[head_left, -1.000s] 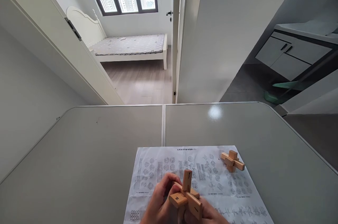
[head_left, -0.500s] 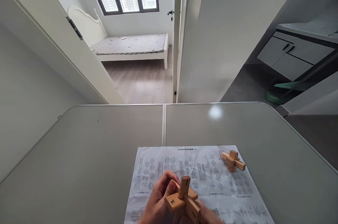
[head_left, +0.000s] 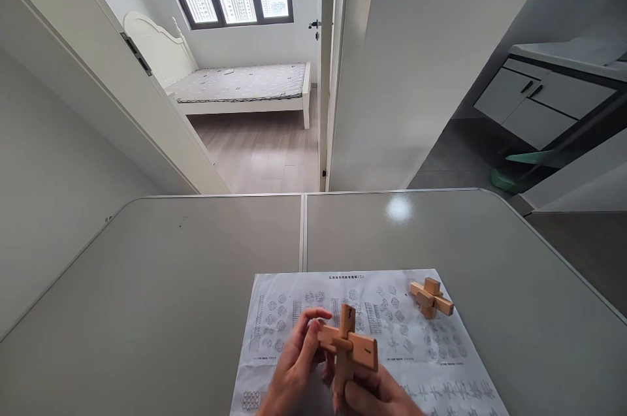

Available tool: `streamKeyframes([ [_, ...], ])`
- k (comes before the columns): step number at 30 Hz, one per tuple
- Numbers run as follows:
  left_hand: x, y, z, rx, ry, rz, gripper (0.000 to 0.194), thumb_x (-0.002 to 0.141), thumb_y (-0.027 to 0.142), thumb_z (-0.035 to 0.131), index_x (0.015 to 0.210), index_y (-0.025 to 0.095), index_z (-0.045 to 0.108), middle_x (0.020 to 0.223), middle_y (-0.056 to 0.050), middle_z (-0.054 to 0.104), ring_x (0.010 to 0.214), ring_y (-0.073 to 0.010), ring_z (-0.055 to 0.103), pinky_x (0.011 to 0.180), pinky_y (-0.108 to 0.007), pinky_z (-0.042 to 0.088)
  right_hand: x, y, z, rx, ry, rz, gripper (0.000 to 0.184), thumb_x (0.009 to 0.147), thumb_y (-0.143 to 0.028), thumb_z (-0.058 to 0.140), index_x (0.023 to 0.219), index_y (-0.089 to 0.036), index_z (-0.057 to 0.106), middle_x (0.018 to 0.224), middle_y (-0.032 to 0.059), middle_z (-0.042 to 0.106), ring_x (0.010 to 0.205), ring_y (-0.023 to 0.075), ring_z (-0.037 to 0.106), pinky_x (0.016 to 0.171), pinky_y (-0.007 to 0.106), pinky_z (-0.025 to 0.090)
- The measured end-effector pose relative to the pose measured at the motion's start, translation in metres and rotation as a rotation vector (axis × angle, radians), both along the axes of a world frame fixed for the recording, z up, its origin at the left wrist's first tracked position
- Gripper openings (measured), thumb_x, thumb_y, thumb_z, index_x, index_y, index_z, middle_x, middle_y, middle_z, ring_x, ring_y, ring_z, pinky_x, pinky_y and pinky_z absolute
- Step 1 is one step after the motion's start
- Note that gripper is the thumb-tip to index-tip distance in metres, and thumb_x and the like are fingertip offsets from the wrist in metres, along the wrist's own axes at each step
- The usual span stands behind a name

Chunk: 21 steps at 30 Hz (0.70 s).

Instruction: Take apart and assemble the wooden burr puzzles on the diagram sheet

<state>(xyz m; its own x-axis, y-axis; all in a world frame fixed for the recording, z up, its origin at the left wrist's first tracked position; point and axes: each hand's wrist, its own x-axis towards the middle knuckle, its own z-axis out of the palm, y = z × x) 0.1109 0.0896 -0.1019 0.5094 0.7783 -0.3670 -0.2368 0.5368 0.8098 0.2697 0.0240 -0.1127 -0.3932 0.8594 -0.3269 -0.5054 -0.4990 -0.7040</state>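
My right hand (head_left: 375,396) grasps the lower end of the light-brown wooden cross of interlocking bars (head_left: 345,344), above the white printed paper sheet (head_left: 409,373) and well apart from the far edge of the grey tabletop (head_left: 147,311). The bar I grip, the longest I can make out, points upward, nearly upright; a marked flat bar crosses it, its right end tilted slightly down. My left hand (head_left: 294,367) pinches that bar's left end. A second light-brown wooden cross (head_left: 431,298) rests on the sheet's far right corner.
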Motion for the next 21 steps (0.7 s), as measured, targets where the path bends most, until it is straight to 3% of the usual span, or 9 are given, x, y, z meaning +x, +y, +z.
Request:
streamKeyframes([
  [3,0.0,0.002,-0.008,0.082,0.018,-0.002,0.06,0.098,0.07,0.059,0.13,0.019,0.057,0.074,0.003,0.059,0.056,-0.0113,0.053,0.061,-0.026,0.045,0.006,0.003,0.002,-0.049,0.025,-0.144,0.057,0.079,-0.072,0.083,0.089,-0.016,0.075,0.065,-0.0007,0.061,0.048,0.0073,0.038,0.053,0.024,0.032],
  [6,0.002,0.001,-0.013,0.137,0.042,0.012,0.057,0.1,0.068,0.058,0.13,0.02,0.055,0.081,0.002,0.06,0.054,-0.0088,0.051,0.059,-0.026,0.044,0.017,0.009,0.005,-0.084,0.004,-0.294,0.051,0.085,-0.066,0.081,0.089,-0.016,0.074,0.046,-0.0083,0.043,0.043,0.0092,0.034,0.049,0.025,0.032],
  [9,0.004,-0.001,-0.015,0.172,0.049,0.027,0.053,0.101,0.066,0.058,0.126,0.02,0.056,0.078,0.003,0.057,0.052,-0.0077,0.048,0.057,-0.025,0.042,0.029,0.017,0.007,-0.081,0.012,-0.421,0.044,0.09,-0.059,0.08,0.086,-0.015,0.072,0.046,-0.0091,0.038,0.044,0.0092,0.032,0.047,0.024,0.029],
  [17,0.004,0.0,0.001,0.179,0.105,-0.02,0.047,0.1,0.063,0.062,0.115,0.019,0.06,0.075,0.004,0.054,0.055,-0.0082,0.046,0.059,-0.025,0.042,0.05,0.029,-0.001,-0.07,0.083,-0.556,0.037,0.097,-0.051,0.075,0.09,-0.015,0.071,0.047,-0.0101,0.04,0.044,0.0072,0.021,0.044,0.021,0.026],
  [21,0.004,0.0,0.001,0.204,0.114,-0.013,0.048,0.1,0.065,0.061,0.114,0.019,0.06,0.073,0.004,0.053,0.055,-0.0088,0.045,0.058,-0.025,0.04,0.053,0.03,-0.006,-0.082,0.119,-0.572,0.035,0.097,-0.049,0.075,0.091,-0.015,0.071,0.047,-0.0107,0.039,0.043,0.0065,0.019,0.042,0.019,0.025],
])
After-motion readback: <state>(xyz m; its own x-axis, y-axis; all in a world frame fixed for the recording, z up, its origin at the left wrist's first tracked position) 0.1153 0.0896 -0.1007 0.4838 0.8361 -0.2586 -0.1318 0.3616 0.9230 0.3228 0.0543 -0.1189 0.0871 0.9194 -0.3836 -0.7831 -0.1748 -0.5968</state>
